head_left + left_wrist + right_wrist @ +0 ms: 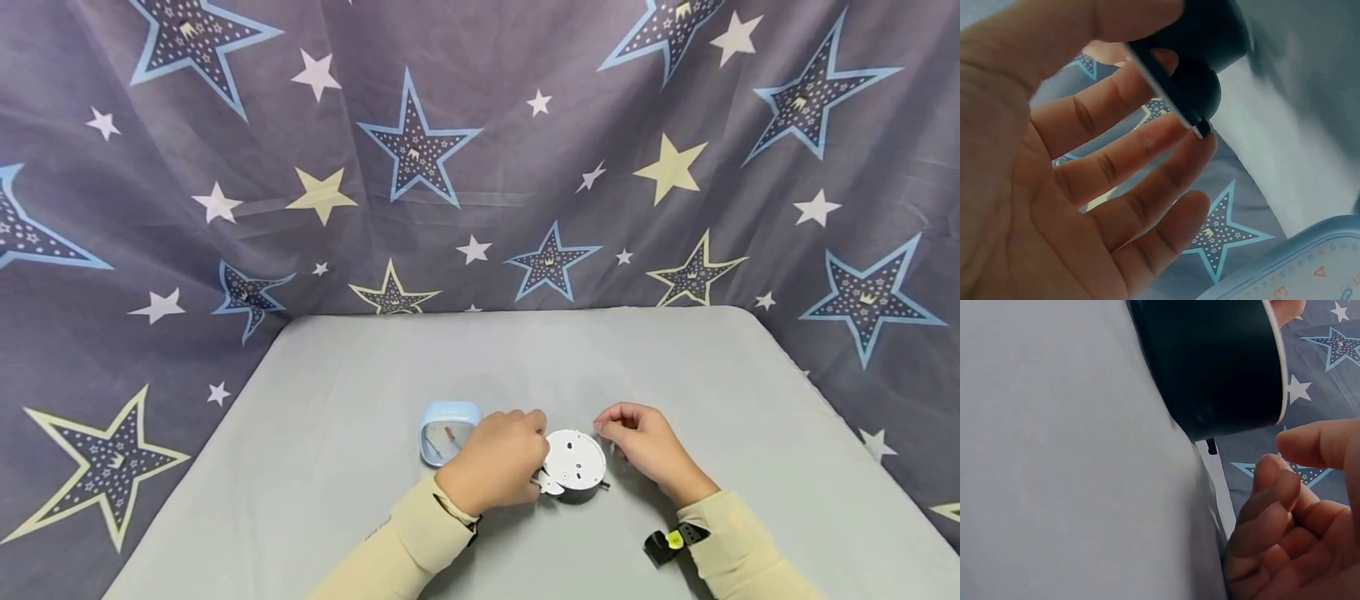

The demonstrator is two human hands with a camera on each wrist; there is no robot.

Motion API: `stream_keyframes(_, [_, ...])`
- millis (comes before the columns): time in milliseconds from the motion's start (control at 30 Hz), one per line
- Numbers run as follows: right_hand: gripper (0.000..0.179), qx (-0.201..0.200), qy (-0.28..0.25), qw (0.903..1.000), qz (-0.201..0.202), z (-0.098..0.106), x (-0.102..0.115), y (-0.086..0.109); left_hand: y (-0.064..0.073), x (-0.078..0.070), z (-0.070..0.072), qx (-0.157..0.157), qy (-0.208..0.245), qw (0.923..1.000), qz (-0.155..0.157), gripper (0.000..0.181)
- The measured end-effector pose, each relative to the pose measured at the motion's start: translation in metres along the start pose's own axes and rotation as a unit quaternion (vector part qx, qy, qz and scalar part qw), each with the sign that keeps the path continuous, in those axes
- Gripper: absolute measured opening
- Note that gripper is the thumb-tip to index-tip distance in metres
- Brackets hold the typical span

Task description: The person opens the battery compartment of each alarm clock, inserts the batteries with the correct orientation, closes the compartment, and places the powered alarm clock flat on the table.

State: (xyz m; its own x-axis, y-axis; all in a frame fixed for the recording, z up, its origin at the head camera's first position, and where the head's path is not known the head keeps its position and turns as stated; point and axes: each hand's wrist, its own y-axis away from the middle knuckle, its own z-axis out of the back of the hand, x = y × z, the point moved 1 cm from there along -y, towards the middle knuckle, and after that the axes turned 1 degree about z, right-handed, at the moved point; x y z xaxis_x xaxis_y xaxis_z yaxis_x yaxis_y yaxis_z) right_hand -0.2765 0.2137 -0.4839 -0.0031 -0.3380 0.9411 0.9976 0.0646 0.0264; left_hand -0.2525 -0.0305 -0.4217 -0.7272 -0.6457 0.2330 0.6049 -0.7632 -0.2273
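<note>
A round black-sided thing with a white top [574, 461] is near the middle of the table; the top has small dark marks, and a white piece juts out at its lower left. I cannot tell its exact kind. My left hand [495, 460] grips its left edge, thumb on one side and fingers on the other in the left wrist view. Close to its right edge, my right hand [651, 442] holds nothing, its fingers loosely bent and the thumb apart from them in the right wrist view. A thin black peg [1211, 446] sticks out from the black side.
Left of my left hand stands a light blue clock [448, 412], partly hidden by that hand, with orange numerals in the left wrist view. A grey cloth covers the table [337, 500]. Behind it hangs a star-patterned curtain [480, 200].
</note>
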Motion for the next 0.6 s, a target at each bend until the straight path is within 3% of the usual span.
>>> stream_keyframes(600, [0.019, 0.005, -0.002, 0.9999, -0.009, 0.002, 0.000, -0.001, -0.001, -0.001, 0.012, -0.078, 0.014, 0.9969, -0.004, 0.020])
